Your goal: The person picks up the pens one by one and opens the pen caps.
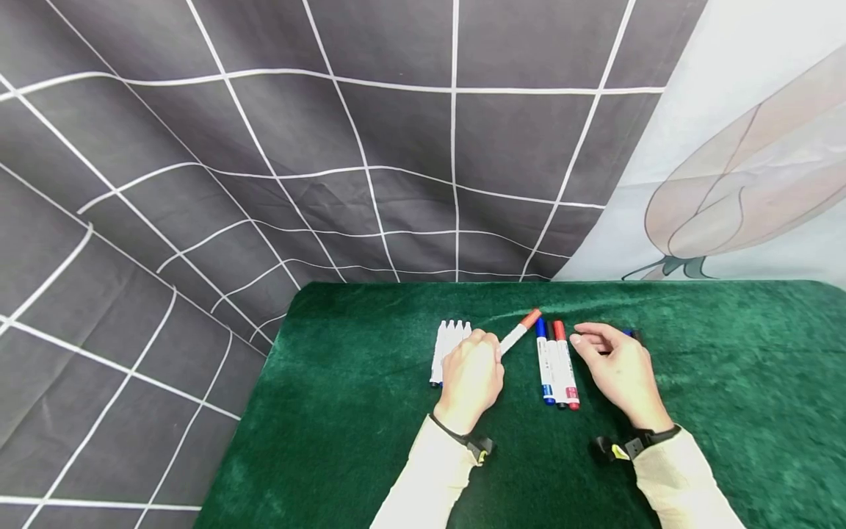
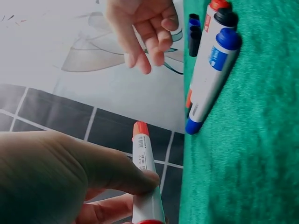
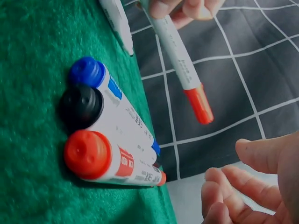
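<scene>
My left hand point(image 1: 472, 371) pinches a white marker with a red cap point(image 1: 515, 339) between thumb and fingers. The cap points up and away to the right, and in the right wrist view the marker hangs above the cloth. Beside it, a blue marker point(image 1: 544, 361), a black marker point(image 1: 554, 367) and a red marker point(image 1: 567, 371) lie side by side. To their right my right hand point(image 1: 621, 375) hovers with loosely bent fingers, holding nothing. Left of the left hand lies a row of several white pens point(image 1: 451, 336), partly hidden by that hand.
Behind the right hand, blue and black caps point(image 1: 636, 336) peek out, mostly hidden. Green velvety cloth point(image 1: 357, 411) covers the table. A grey curtain with white grid lines point(image 1: 396, 125) hangs along the back and left, beside a pale printed curtain point(image 1: 747, 184) at the right.
</scene>
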Motion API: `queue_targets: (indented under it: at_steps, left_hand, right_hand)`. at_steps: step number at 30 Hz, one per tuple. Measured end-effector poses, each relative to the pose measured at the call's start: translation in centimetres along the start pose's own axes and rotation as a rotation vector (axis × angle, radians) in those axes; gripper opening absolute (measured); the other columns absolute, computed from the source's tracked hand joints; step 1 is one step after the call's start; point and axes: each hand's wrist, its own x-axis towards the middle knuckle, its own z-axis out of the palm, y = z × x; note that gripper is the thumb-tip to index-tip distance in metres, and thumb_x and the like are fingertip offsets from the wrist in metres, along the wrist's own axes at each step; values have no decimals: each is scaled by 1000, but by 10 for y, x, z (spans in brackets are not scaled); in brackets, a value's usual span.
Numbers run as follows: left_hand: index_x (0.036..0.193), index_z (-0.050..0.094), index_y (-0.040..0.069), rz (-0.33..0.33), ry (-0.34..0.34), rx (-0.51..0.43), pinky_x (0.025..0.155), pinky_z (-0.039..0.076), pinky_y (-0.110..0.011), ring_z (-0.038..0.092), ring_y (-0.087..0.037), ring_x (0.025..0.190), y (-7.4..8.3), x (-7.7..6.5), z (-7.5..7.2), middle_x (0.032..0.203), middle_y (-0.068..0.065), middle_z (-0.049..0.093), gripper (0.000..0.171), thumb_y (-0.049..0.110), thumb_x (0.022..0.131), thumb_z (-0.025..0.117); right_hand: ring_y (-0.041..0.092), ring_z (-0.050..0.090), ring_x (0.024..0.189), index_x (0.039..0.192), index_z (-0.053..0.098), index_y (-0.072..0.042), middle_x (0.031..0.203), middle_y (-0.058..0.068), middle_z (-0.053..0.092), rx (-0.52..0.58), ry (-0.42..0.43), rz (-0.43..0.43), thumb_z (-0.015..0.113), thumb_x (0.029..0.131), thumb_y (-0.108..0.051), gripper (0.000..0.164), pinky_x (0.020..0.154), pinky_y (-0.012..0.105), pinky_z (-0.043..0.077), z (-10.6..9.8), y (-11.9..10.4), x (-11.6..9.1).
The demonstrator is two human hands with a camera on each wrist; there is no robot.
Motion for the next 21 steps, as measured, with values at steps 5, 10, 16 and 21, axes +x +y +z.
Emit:
queue_targets:
  at_steps: [5, 10, 16, 21]
  left_hand:
    - [78, 65, 15, 20, 17, -4, 52, 47, -32, 65, -19, 69, 0, 0, -4, 79, 2, 63, 15, 14, 80, 79]
    - [77, 65, 16, 62, 54, 9, 54, 48, -30, 65, -17, 71, 3, -1, -7, 82, 4, 65, 16, 13, 77, 81]
    - [76, 65, 17, 78, 59, 12, 56, 49, -27, 65, -15, 75, 5, -2, -10, 85, 6, 66, 18, 10, 75, 81]
    - [75, 65, 17, 86, 60, 35, 56, 48, -27, 64, -14, 76, 5, -2, -12, 85, 7, 67, 16, 11, 76, 80]
  right_hand:
    - [7, 65, 82, 120, 70, -4, 100, 14, 75, 36, -26, -22, 67, 97, -27, 32, 68, 16, 44, 1, -4, -1]
    - [6, 65, 84, 129, 64, -3, 103, 14, 74, 102, -94, -19, 64, 99, -30, 40, 69, 18, 45, 2, -9, -2]
    - [7, 61, 76, 133, 61, -6, 99, 10, 74, 177, -180, 17, 61, 101, -34, 43, 64, 23, 44, 3, -12, -3]
    - [14, 60, 74, 134, 57, -5, 97, 11, 73, 233, -228, 80, 60, 101, -35, 45, 64, 25, 43, 4, -15, -4]
